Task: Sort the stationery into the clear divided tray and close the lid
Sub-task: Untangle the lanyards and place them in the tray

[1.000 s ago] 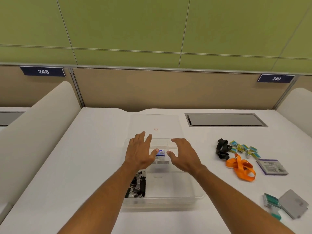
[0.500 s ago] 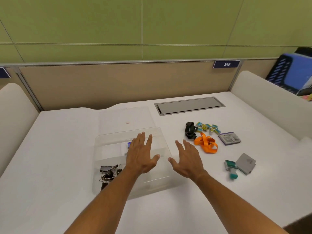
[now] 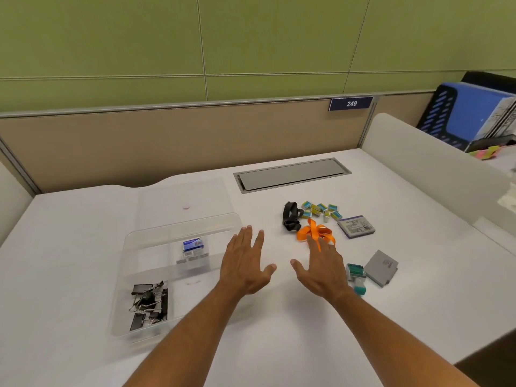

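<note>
The clear divided tray (image 3: 131, 241) lies left of centre on the white desk. Black binder clips (image 3: 149, 305) fill its near-left compartment, and a small blue box (image 3: 192, 244) sits in a far compartment. Its clear lid (image 3: 181, 196) rests flat behind it. My left hand (image 3: 244, 263) hovers open over the tray's right edge. My right hand (image 3: 321, 266) is open, its fingertips near the orange lanyard (image 3: 314, 233). Further right lie a black strap (image 3: 291, 216), several small staple boxes (image 3: 321, 210), a purple-edged box (image 3: 356, 227), a grey card case (image 3: 381, 268) and teal stamps (image 3: 356, 275).
A grey cable hatch (image 3: 290, 174) is set into the desk at the back. White side dividers (image 3: 424, 163) bound the desk. A blue file rack (image 3: 469, 113) stands on the neighbouring desk to the far right.
The view has swung to the right. Both hands have come off the tray's middle and moved right, the right hand now reaching the orange lanyard.
</note>
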`<state>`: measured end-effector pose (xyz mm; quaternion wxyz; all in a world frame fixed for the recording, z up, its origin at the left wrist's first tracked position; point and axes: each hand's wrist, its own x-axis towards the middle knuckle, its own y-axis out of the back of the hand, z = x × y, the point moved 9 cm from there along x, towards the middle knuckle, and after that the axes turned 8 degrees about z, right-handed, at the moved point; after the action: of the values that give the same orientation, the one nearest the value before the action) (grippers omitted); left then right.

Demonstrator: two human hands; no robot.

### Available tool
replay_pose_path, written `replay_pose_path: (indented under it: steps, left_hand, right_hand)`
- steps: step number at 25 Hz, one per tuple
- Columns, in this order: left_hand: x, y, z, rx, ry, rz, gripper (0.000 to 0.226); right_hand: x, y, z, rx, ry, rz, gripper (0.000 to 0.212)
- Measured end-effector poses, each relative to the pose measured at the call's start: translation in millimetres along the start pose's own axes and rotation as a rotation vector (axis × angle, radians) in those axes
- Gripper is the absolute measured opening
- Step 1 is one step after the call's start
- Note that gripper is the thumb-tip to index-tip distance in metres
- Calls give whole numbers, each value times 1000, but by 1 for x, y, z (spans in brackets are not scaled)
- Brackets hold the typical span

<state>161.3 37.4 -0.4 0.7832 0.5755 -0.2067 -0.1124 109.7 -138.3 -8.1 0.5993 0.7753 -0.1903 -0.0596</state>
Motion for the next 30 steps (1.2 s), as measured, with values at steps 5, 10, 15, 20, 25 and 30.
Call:
replay_pose_path:
  steps: [5,10,15,20,25,30]
  left_hand:
    - [22,-15,25,13,27,-10,85]
    - [52,-34,37,33,89,-6,86]
    - [71,-47,40,36,134,-17,85]
    - [90,-53,38,42,174,-37,85]
    - [116,-59,44,59,184,-70,85]
    - [146,-65,57,33,175,-93,89]
  right_hand:
    - [34,2,33,-41,-18,-16,79]
    - [76,-17,58,21,-71,-122,85]
    - [104,-39,63,20,-62,-218,98]
    - [119,-43,56,-81,26,-213,67]
    - [128,-42,56,-41,73,-202,31]
    - [135,-38,60,-24,114,-192,26]
